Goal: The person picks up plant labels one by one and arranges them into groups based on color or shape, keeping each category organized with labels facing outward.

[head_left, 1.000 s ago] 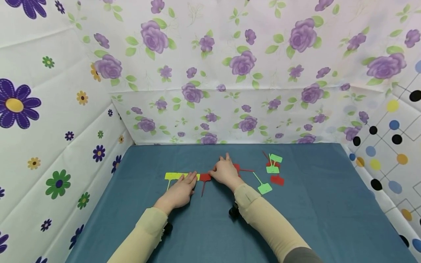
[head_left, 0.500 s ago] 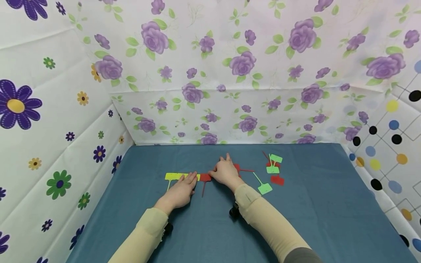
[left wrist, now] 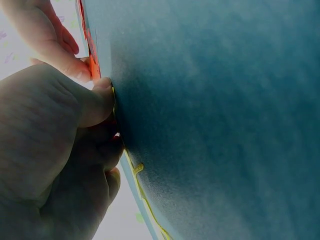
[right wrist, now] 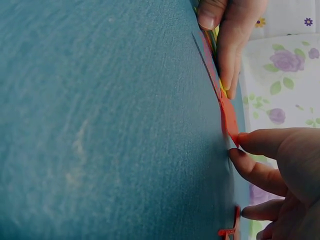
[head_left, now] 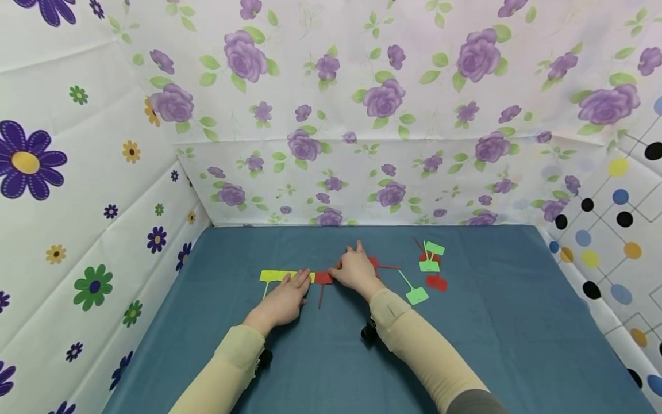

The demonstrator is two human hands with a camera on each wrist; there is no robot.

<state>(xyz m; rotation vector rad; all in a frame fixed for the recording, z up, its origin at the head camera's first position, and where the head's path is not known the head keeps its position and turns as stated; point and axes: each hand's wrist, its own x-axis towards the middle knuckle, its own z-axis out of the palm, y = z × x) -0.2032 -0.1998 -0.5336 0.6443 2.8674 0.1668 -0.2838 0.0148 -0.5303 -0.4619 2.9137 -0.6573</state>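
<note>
A row of flat yellow plant labels (head_left: 269,276), stems toward the person, lies on the blue cloth. My left hand (head_left: 279,302) rests on the row with fingers extended, covering part of it. Against the row's right end sits a red plant label (head_left: 323,278), its thin stem also toward the person. My right hand (head_left: 354,270) pinches this red label's right edge between thumb and index finger; the right wrist view shows the fingertips (right wrist: 243,139) at its end. Another red label (head_left: 373,264) is partly hidden behind the right hand.
Right of the right hand lie a loose green label (head_left: 416,296), a red label piece (head_left: 437,283) and a small overlapping cluster of green labels (head_left: 429,266) and red ones. Floral cloth walls (head_left: 331,172) stand behind the table and at both sides.
</note>
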